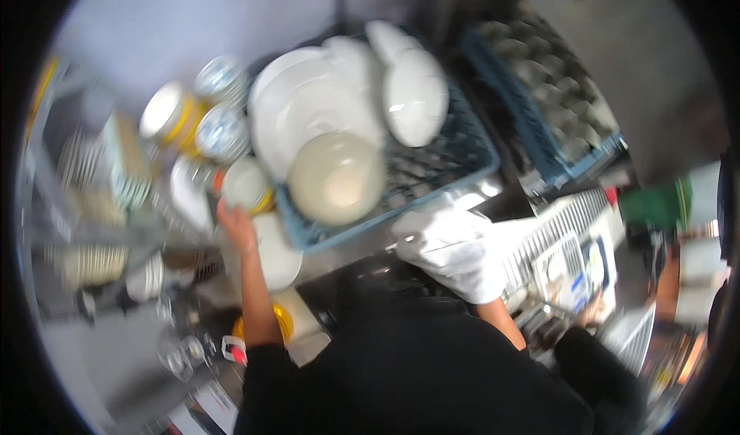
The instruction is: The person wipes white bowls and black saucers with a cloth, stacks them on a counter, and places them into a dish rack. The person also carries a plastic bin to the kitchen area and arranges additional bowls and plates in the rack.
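Note:
My left hand point(236, 227) reaches up at a white bowl with a yellow outside point(245, 185), its fingers at the bowl's near edge; whether it grips the bowl is blurred. A white cloth point(445, 244) covers my right hand, which cannot be seen under it, beside the near edge of a blue plastic dish rack point(480, 177). In the rack lie large white plates point(277, 111), an upturned cream bowl point(338, 177) and white oval dishes point(416, 96). Stacked bowls with a blue pattern point(222, 131) and yellow-sided bowls point(167, 114) stand left of the rack.
A second blue rack point(520, 96) filled with cups or glasses is at the upper right. Shelves with stacked dishes point(95, 267) stand at the left. White plates point(277, 255) lie by my left forearm. At the right, another person's hand point(592, 310) is near white trays.

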Available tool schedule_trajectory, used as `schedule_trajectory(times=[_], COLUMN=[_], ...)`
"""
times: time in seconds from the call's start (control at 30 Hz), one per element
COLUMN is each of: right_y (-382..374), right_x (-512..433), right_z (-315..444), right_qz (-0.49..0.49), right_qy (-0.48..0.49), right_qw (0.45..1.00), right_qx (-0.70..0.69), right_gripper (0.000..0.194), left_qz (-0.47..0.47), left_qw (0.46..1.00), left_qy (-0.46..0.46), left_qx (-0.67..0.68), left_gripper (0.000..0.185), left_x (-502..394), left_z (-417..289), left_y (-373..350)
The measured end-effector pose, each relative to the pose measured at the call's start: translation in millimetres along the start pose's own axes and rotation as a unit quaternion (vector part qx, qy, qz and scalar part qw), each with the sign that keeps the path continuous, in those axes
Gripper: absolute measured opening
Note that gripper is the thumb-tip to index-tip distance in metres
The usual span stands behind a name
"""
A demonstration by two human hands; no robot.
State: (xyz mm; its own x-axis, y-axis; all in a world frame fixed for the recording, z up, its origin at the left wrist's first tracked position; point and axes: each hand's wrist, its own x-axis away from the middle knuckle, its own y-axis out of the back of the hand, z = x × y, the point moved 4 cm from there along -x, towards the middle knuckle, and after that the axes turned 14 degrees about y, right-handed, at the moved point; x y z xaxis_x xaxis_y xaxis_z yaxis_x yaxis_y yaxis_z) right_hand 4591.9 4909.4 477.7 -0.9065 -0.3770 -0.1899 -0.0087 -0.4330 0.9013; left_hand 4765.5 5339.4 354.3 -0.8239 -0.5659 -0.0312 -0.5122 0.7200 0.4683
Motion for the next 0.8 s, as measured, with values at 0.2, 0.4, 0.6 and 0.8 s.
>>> schedule_trajectory(times=[0.2,0.4,0.6,0.8], right_y=[18,4,58,78], right_x=[32,102,105,183], right_z=[-31,-59,-58,-53], right_qz=[-0.002,-0.199,0.301,0.667], right_qy=[-0.024,-0.172,-0.107,-0.028], right_qw=[1.0,0.954,0.648,-0.322], right_qx=[0.006,-0.141,0.692,0.671], right_gripper=[0.023,0.031,0.023,0.027], left_qz=[0.356,0.575,0.532,0.442], left_qw=[0.92,0.765,0.722,0.691], left_qy=[-0.053,-0.288,-0.442,-0.524], left_qx=[0.154,-0.038,-0.006,-0.228], left_gripper=[0.045,0.041,0.053,0.061], left_x=[110,254,317,350], left_z=[-138,-262,-345,-422], left_y=[-98,-236,-379,-535])
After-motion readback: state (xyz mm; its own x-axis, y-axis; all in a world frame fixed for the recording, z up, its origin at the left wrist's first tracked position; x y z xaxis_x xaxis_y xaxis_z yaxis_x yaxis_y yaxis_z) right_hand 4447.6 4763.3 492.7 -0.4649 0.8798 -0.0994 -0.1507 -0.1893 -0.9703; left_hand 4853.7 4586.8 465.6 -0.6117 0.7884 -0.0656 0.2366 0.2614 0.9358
